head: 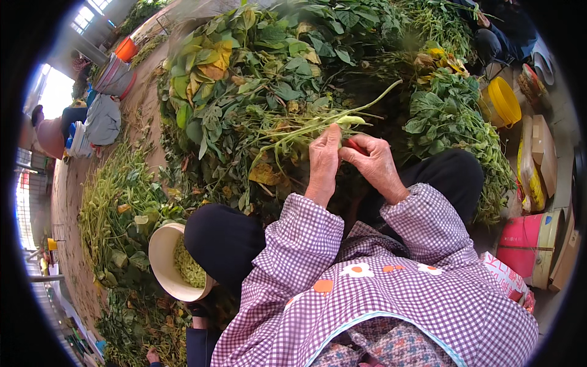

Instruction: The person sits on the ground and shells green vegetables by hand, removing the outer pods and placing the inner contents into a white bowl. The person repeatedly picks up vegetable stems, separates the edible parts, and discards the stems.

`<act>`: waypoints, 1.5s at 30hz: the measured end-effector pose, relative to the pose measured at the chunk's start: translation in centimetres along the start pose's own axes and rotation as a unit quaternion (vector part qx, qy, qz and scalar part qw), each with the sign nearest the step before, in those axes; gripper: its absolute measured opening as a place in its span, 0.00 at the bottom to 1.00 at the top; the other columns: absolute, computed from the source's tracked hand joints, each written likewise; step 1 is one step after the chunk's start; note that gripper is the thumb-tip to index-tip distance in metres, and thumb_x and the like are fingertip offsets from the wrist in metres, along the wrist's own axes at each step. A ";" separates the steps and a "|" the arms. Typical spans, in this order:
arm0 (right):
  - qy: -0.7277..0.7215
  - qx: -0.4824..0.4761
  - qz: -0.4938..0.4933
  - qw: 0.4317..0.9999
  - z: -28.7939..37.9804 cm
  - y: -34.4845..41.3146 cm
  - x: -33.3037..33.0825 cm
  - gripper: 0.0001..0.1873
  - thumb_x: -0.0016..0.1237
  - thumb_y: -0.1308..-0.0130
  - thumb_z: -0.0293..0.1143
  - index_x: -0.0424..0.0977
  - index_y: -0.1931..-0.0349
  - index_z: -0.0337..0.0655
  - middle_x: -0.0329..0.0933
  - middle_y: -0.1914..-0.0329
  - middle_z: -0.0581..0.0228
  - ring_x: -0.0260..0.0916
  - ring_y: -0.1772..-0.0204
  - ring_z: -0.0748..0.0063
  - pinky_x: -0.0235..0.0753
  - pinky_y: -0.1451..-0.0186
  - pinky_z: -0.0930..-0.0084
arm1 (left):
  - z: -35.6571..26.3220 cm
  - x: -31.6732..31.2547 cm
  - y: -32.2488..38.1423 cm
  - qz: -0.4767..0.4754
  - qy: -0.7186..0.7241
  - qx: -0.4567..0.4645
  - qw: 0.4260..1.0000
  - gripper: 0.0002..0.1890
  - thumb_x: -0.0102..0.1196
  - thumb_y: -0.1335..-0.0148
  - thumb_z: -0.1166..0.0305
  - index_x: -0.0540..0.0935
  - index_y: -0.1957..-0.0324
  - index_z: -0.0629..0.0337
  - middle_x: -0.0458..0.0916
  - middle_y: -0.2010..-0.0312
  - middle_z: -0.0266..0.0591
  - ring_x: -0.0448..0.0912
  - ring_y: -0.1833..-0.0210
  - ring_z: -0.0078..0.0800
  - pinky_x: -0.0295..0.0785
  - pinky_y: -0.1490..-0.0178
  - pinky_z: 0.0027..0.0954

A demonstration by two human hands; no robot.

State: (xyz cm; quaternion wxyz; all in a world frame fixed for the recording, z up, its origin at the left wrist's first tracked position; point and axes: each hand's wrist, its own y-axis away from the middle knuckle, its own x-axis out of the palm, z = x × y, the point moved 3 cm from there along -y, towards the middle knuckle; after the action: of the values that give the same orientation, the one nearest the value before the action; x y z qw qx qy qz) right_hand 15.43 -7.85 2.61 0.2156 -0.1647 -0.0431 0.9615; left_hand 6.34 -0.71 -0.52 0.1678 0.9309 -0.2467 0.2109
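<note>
My left hand (pixel 324 158) grips a leafless green bean-plant stem (pixel 302 130) between thumb and fingers. A plump green pod (pixel 351 120) sticks up at its fingertips. Close against it, my right hand (pixel 373 163) is closed on a small tool with a red handle (pixel 356 146); the tool's working end is hidden. Below both hands and ahead of them lies a large heap of leafy bean plants (pixel 275 82), some leaves yellow. Beside my left knee, a white bucket (pixel 160 261) stands tilted in view, with shelled green beans (pixel 189 266) inside.
More bean plants (pixel 119 215) lie at the left. A yellow bucket (pixel 502 102), flattened cardboard (pixel 544 151) and a pink-and-cream container (pixel 523 243) stand at the right. Another person (pixel 500 41) sits at the upper right; another person's hand (pixel 153 355) shows at the lower left.
</note>
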 end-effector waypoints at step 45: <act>-0.205 0.233 0.103 0.945 -0.7 0.4 -0.3 0.10 0.47 0.39 0.24 0.77 0.58 0.37 0.65 0.82 0.79 0.50 0.83 0.93 0.47 0.82 0.90 | -0.7 -1.9 -0.7 0.072 -0.056 -0.006 0.996 0.14 0.58 0.40 0.62 0.78 0.69 0.66 0.72 0.79 0.27 0.63 0.80 0.10 0.55 0.80 0.17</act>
State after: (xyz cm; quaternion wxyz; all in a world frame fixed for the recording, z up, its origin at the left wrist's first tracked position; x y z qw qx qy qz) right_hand 15.78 -8.35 2.03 0.1347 0.0878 0.1561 0.9746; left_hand 5.02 0.92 -1.00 0.1437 0.9202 -0.3230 0.1683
